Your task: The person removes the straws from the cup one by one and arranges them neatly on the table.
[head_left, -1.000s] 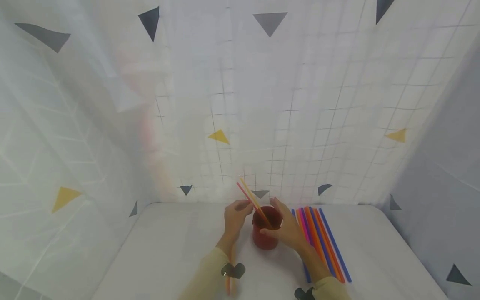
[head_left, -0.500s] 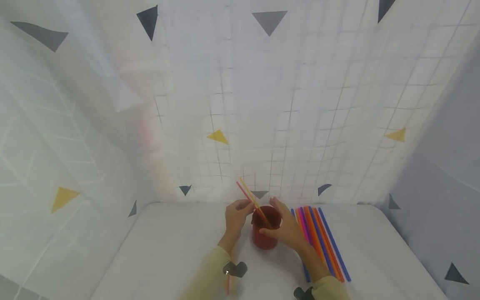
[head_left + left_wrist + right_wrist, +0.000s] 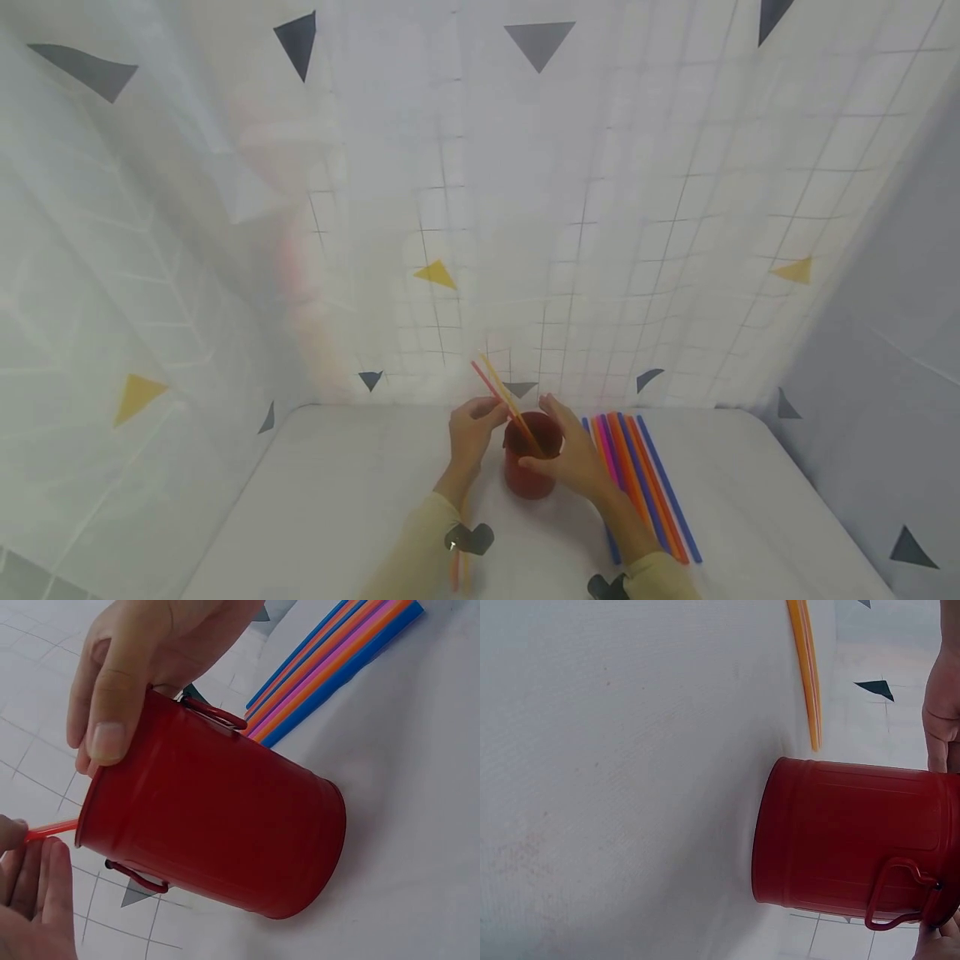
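A red metal pail (image 3: pixel 528 479) with small side handles stands upright on the white table. My right hand (image 3: pixel 573 458) holds it at the rim, with the thumb on the near side in the left wrist view. A red-orange straw (image 3: pixel 486 380) and a yellow straw (image 3: pixel 496 379) lean out of the pail to the upper left. My left hand (image 3: pixel 469 433), at the pail's left, pinches the red-orange straw (image 3: pixel 54 829) just outside the rim. The straws' lower ends are hidden inside the pail.
Right of the pail, several blue, orange, pink and purple straws (image 3: pixel 652 475) lie side by side, partly behind my right forearm. Orange and yellow straws (image 3: pixel 455 571) lie beneath my left forearm. A patterned white curtain (image 3: pixel 510 208) hangs behind the table.
Almost nothing differs. Both hands keep their places at the pail, and the two leaning straws shift only very slightly.
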